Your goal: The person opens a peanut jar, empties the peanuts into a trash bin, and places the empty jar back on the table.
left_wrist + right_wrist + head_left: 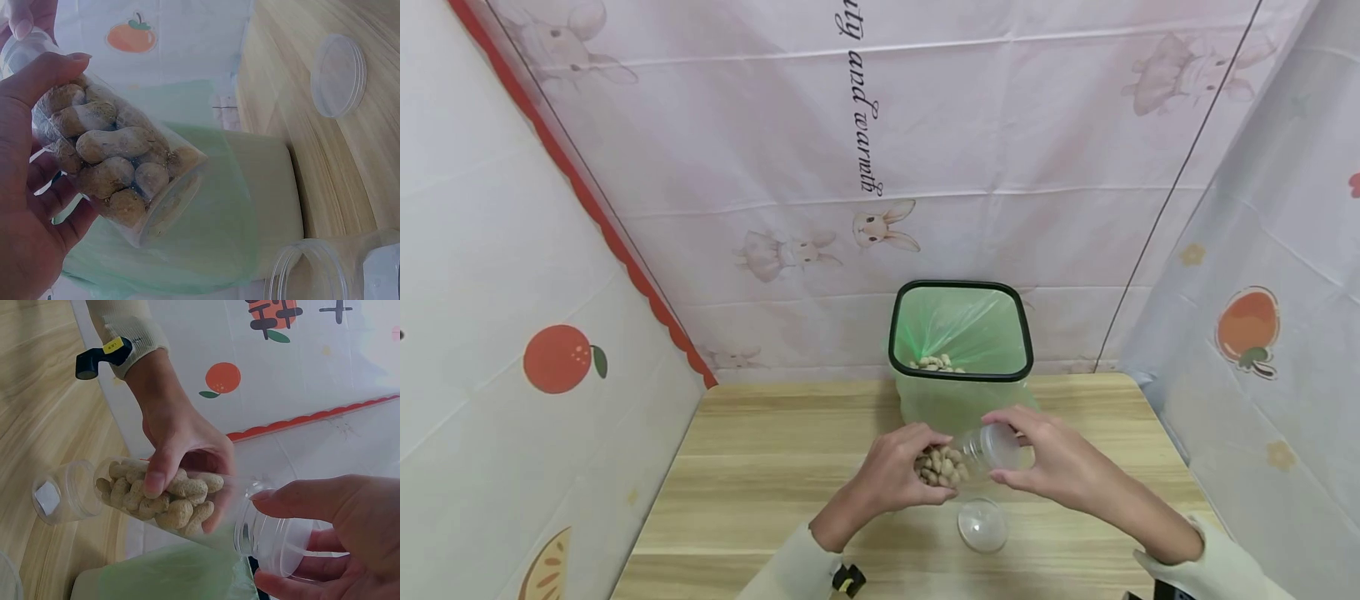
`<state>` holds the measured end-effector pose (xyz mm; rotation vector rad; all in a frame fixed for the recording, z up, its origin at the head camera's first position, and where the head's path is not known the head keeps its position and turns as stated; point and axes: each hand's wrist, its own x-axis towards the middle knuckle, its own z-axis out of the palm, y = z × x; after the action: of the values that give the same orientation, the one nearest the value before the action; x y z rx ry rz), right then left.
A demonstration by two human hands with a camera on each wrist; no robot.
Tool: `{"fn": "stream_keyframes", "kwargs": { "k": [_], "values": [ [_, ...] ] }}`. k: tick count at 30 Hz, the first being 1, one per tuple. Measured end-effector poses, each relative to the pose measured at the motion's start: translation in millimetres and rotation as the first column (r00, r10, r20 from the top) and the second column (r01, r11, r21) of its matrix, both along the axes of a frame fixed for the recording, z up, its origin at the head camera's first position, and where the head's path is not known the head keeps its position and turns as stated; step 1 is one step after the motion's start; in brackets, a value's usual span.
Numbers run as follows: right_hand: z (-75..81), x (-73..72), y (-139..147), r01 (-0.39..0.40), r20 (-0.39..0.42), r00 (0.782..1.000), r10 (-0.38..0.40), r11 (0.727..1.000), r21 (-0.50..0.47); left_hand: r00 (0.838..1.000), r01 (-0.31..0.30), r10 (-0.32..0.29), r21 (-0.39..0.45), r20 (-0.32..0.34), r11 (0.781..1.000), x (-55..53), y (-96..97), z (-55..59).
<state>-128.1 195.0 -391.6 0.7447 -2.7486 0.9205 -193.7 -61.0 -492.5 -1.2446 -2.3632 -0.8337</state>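
Observation:
My left hand [898, 467] grips a clear plastic jar [175, 206] of unshelled peanuts [942, 467] around its body. The jar lies tilted on its side in the air above the table, its mouth toward the right. At that mouth my right hand [1048, 454] holds a translucent lid [290, 544] by its edge, thumb on one side and fingers on the other. Just behind the hands stands a bin [961, 377] with a black rim and a green bag lining. More peanuts [936, 363] lie inside it.
A second clear round lid [982, 525] lies on the wooden table [760, 475] in front of the hands. Another clear jar [65, 490] with a white label stands on the table near it. Printed cloth [775, 150] hangs behind the bin and along both sides.

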Motion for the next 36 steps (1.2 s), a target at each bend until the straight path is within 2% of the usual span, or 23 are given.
{"fn": "stream_keyframes", "kwargs": {
  "k": [5,13,16,20,24,29,32,36],
  "values": [
    [-2.7,-2.7,11.8,0.025,0.031,0.999,-0.023,0.998,-0.062,1.000,0.004,-0.004,0.008,-0.003,1.000,-1.9,-3.0,-0.3],
    [-24.0,-7.1,31.3,0.041,-0.041,0.998,-0.043,0.998,-0.043,0.998,-0.004,0.007,0.040,-0.058,0.999,-6.0,-9.3,1.6],
    [-40.5,-7.2,35.3,0.061,-0.058,0.996,-0.062,0.998,-0.020,0.998,-0.009,0.012,0.051,-0.061,0.999,-7.1,-12.0,3.3],
    [-68.6,-5.5,37.3,0.134,-0.075,0.989,-0.131,0.990,0.039,0.999,-0.013,0.015,0.049,-0.042,0.999,-7.6,-15.2,6.9],
    [-95.5,-5.9,36.8,0.196,-0.054,0.980,-0.192,0.975,0.102,0.999,-0.021,0.022,0.049,-0.038,0.999,-8.5,-17.1,10.1],
    [-125.8,-9.3,39.9,0.249,-0.048,0.968,-0.244,0.960,0.132,0.999,-0.034,0.036,0.041,-0.030,0.999,-8.7,-19.1,12.8],
    [-141.9,-11.8,45.3,0.256,0.001,0.966,-0.260,0.952,0.167,0.999,-0.046,0.046,0.033,-0.021,0.998,-8.6,-21.4,14.1],
    [-161.8,-14.8,54.6,0.239,0.118,0.956,-0.269,0.946,0.220,0.998,-0.059,0.060,0.043,-0.024,0.997,-9.3,-26.0,15.0]
  ]
}}
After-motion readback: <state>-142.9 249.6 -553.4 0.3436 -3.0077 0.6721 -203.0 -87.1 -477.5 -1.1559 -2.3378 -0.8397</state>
